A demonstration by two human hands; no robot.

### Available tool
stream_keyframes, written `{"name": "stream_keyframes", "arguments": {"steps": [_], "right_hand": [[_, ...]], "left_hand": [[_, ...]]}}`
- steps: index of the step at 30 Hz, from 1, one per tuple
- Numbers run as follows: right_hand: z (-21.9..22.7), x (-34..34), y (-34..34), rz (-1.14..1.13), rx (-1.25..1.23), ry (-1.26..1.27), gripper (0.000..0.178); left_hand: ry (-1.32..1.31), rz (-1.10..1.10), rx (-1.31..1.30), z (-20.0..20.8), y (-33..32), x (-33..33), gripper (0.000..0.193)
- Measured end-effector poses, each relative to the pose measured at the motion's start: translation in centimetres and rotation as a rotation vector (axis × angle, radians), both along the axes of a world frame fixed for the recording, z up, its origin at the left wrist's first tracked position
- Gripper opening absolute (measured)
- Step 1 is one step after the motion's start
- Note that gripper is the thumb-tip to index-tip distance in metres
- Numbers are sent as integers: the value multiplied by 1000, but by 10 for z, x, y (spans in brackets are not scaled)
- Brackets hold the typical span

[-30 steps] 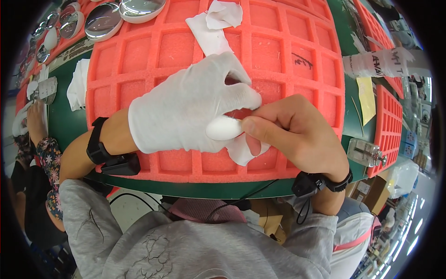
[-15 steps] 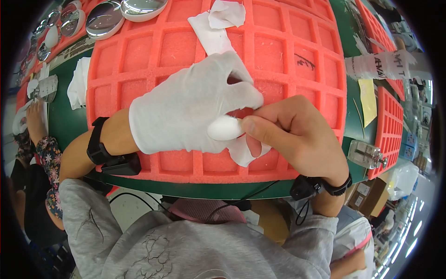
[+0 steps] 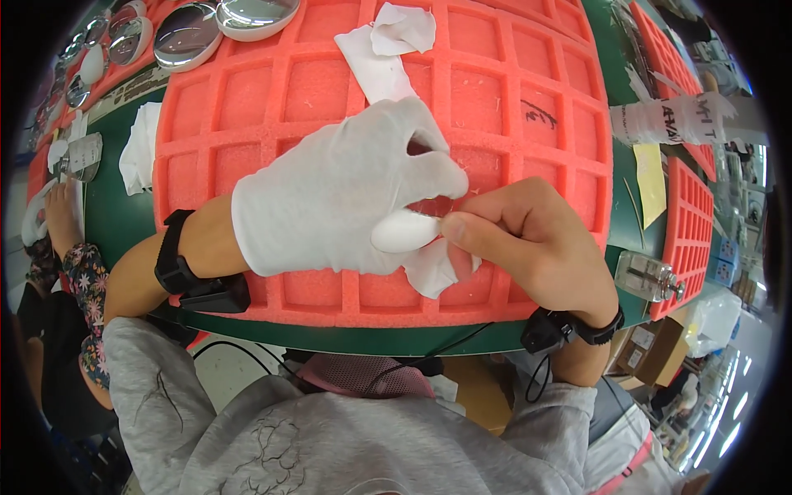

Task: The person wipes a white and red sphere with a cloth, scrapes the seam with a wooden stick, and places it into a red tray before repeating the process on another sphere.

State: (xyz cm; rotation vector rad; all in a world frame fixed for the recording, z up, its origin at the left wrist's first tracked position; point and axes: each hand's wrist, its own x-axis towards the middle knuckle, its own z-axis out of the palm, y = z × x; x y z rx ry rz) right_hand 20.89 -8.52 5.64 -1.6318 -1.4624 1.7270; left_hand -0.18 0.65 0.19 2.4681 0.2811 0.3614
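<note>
My L grip [image 3: 346,186] & R grip [image 3: 528,239] both hold white oval pc [image 3: 403,233] above pink tray [image 3: 316,91]; green counter [image 3: 115,223] under tray, glass btl [image 3: 646,276] R of tray, carton [image 3: 658,353] off its near-R corner.

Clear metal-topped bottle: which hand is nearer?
Right. The right hand is left of the clear metal-topped bottle, apart from it; the gloved left hand is farther left.

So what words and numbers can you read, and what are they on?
I won't copy out writing, but here's where it is:
Whitish wrapped roll at the right: big dark letters.
Red foam tray: dark handwritten marks in one compartment.
Clear container at the left: pale label, too small to read.
Cardboard box: pale labels, too small to read.
</note>
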Motion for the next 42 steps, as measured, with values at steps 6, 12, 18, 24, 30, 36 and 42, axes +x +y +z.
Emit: {"name": "stream_keyframes", "arguments": {"steps": [6, 12, 18, 24, 30, 36, 42], "right_hand": [[-9, 4, -3, -31, 55, 53, 34], [2, -4, 1, -17, 12, -10, 34], [6, -3, 2, 1, 22, -27, 34], [-2, -6, -2, -59, 88, 26, 34], [0, -8, 2, -60, 7, 33, 31], [0, -16, 3, -108, 103, 30, 36], [-10, 9, 3, -21, -2, 119, 34]], "left_hand": [[-4, 61, -48, -3, -1, 2, 56], [-51, 78, -73, 0, -3, 0, 56], [-43, 68, -8, 0, -2, 5, 59], [3, 74, -20, 4, -5, 0, 56], [77, 115, -27, 10, -7, 4, 61], [134, 135, -90, 18, -8, 6, 62], [-51, 97, -496, 3, 4, -8, 60]]}}
